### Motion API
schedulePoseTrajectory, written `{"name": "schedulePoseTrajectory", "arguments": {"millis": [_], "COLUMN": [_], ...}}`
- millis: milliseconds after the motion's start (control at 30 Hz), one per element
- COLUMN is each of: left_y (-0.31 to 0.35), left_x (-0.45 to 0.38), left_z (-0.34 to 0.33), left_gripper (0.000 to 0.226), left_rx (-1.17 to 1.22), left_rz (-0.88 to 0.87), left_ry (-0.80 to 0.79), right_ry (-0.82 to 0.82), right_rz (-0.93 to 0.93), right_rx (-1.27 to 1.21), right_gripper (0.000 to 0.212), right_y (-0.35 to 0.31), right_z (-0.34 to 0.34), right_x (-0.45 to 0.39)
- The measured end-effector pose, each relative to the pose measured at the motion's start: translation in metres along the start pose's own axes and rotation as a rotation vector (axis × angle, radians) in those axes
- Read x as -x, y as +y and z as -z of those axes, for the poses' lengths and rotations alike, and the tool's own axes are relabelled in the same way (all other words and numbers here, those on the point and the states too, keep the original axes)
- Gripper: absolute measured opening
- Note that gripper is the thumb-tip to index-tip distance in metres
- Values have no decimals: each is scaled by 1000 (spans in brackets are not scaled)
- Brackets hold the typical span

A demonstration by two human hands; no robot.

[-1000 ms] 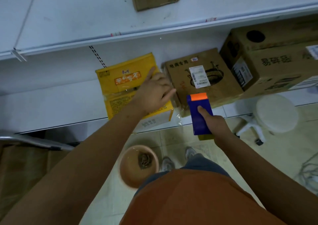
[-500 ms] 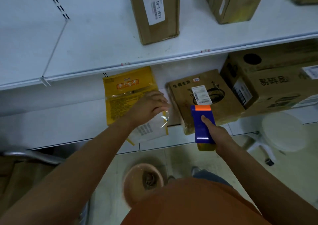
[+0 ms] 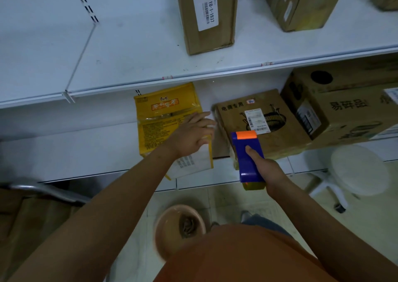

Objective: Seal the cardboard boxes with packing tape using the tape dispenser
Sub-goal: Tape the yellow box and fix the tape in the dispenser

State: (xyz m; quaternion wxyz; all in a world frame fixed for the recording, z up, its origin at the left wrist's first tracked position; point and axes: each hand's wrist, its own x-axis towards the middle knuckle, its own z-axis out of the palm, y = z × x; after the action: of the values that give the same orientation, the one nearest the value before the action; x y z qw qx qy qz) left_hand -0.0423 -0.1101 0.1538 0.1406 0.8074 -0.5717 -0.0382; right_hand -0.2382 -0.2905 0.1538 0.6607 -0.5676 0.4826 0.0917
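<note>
Tape dispenser (image 3: 247,155) gripped by right hand (image 3: 268,170); left hand (image 3: 193,134) flat on yellow box (image 3: 165,122), white shelf (image 3: 86,152).

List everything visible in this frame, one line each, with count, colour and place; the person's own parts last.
yellow box: 1, yellow, lower shelf, under the left hand
brown box: 1, brown with white label, lower shelf, right of the yellow box
big box: 1, brown, lower shelf far right
upper boxes: 3 at least, brown, upper shelf
tape dispenser: 1, blue with orange tip, against the brown box
shelf: white, two levels
stool: 1, white, floor right
basin: 1, pinkish, floor
left hand: rests on the yellow box
right hand: grips the tape dispenser
</note>
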Motion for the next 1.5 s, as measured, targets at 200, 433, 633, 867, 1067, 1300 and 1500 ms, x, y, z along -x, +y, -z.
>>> {"name": "schedulePoseTrajectory", "arguments": {"millis": [200, 433, 633, 867, 1067, 1300, 1500], "left_y": [4, -1, 2, 8, 6, 9, 2], "left_x": [-14, 24, 26, 33, 43, 48, 47], "left_z": [15, 36, 31, 27, 24, 25, 14], "left_gripper": [37, 113, 116, 117, 138, 99, 97], "left_rx": [61, -185, -121, -273, -266, -111, -321], "left_rz": [155, 507, 694, 685, 621, 659, 620], "left_ry": [-107, -273, -311, -266, -272, -261, -142], "right_ry": [-28, -22, -45, -120, -153, -173, -152], "right_rz": [165, 309, 336, 366, 380, 355, 357], "right_rx": [66, 78, 135, 172, 200, 166, 173], "right_gripper": [44, 25, 25, 19, 26, 29, 26], "right_y": [3, 8, 12, 9, 11, 18, 22], "right_z": [6, 19, 8, -5, -8, -11, -11], "right_x": [22, 38, 40, 44, 48, 53, 53]}}
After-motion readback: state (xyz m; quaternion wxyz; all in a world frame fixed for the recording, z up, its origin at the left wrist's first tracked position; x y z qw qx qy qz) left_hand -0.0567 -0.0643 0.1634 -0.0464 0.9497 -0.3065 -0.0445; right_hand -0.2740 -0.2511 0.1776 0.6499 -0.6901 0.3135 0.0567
